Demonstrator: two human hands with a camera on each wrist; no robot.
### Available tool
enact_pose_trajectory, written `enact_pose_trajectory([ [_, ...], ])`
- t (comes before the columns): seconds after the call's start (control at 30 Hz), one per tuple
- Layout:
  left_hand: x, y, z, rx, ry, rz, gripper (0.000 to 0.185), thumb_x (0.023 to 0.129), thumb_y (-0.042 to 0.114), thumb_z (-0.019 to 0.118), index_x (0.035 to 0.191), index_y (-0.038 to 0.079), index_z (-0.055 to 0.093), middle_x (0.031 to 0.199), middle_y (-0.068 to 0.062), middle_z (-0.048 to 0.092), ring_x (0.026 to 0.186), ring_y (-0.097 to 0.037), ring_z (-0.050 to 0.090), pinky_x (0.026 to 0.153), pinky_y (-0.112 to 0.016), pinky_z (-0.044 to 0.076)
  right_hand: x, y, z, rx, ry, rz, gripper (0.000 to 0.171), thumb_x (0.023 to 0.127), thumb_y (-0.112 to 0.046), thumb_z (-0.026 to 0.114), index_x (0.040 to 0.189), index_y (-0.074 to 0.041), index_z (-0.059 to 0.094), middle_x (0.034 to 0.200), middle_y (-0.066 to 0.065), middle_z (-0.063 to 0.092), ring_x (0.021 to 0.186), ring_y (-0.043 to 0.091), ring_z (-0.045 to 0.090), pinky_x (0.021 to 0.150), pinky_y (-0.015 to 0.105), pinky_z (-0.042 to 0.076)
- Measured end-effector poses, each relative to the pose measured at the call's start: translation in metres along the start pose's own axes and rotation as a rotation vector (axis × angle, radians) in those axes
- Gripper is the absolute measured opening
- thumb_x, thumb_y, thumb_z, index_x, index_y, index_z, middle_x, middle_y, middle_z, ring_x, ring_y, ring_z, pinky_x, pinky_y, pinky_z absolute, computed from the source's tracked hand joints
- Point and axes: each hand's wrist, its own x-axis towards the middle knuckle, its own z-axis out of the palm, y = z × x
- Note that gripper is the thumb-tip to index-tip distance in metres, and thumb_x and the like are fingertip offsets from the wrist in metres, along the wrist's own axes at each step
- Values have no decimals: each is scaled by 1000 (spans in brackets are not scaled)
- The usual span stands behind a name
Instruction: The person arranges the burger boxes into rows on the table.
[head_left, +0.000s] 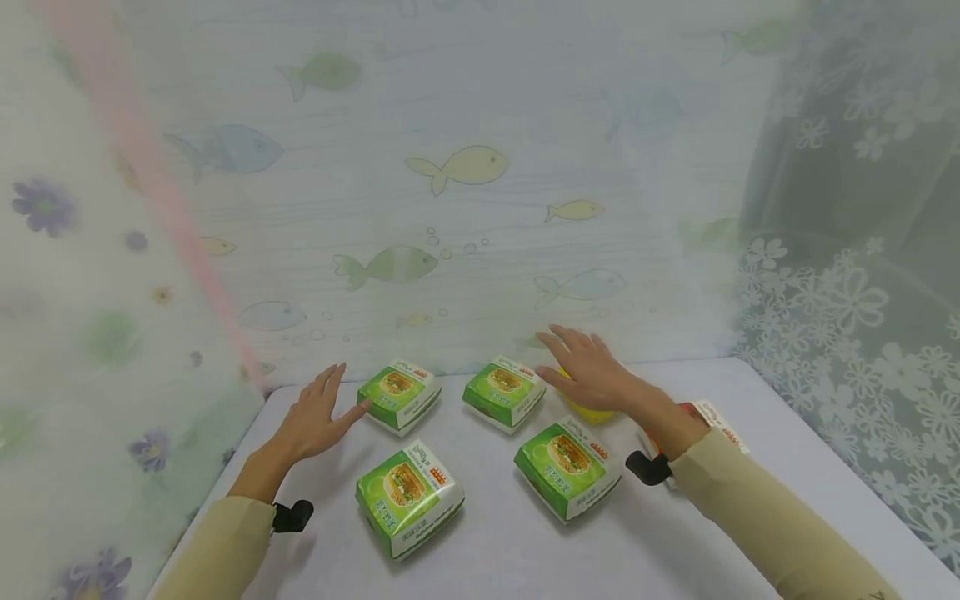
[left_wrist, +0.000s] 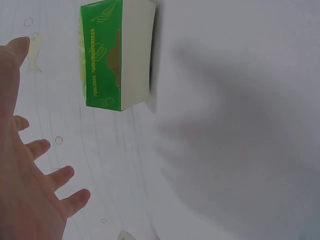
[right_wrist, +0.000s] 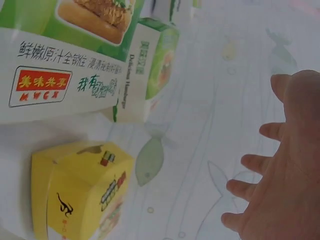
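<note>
My left hand (head_left: 311, 421) is raised over the table's left side with fingers straight and spread, holding nothing. Nearest to it is a green-and-white hamburger box (head_left: 400, 396) at the back left, with its green side (left_wrist: 102, 57) showing in the left wrist view. My right hand (head_left: 588, 371), also empty with extended fingers, hovers at the back right. It partly covers a yellow burger box (head_left: 592, 412), seen better in the right wrist view. Other green hamburger boxes stand at the back middle (head_left: 505, 393), front left (head_left: 410, 500) and front right (head_left: 568, 469).
A red-and-white box (head_left: 722, 423) is partly hidden behind my right forearm. The white table (head_left: 480, 575) ends at a fish-print curtain (head_left: 480, 225) behind, with a floral curtain (head_left: 82, 375) along the left and a flowered sheer curtain (head_left: 862, 292) at right. Black bands sit on both wrists.
</note>
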Motion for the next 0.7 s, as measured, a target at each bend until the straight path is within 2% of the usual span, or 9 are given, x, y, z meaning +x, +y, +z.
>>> enact_pose_trajectory([
  [0.17, 2, -1, 2, -48, -7, 3, 96, 101, 63, 50, 162, -1, 11, 164, -32, 15, 145, -57, 21, 108, -79, 25, 7, -9, 1, 19, -1, -21, 69, 107, -46, 48, 162, -10, 28, 166, 21, 23, 153, 43, 21, 121, 67, 11],
  [0.37, 12, -2, 4, -186, -40, -7, 95, 102, 56, 54, 162, -2, 9, 164, -33, 11, 148, -57, 14, 113, -76, 20, 18, -24, 2, 35, 3, -59, 68, 107, -43, 51, 161, -8, 30, 165, 21, 26, 152, 42, 24, 121, 64, 19],
  [0.53, 18, -2, 4, -252, -88, -36, 95, 103, 54, 54, 162, -3, 6, 164, -35, 8, 149, -57, 10, 115, -74, 16, 32, -36, 8, 91, -23, -91, 68, 107, -38, 52, 161, -5, 27, 165, 24, 25, 151, 44, 26, 120, 62, 24],
  [0.7, 23, -4, 5, -281, -128, -90, 96, 103, 55, 53, 162, -2, 4, 164, -36, 7, 149, -56, 12, 116, -72, 17, 48, -49, 19, 186, -75, -77, 70, 107, -36, 53, 162, -6, 24, 166, 23, 21, 151, 41, 25, 120, 58, 27],
])
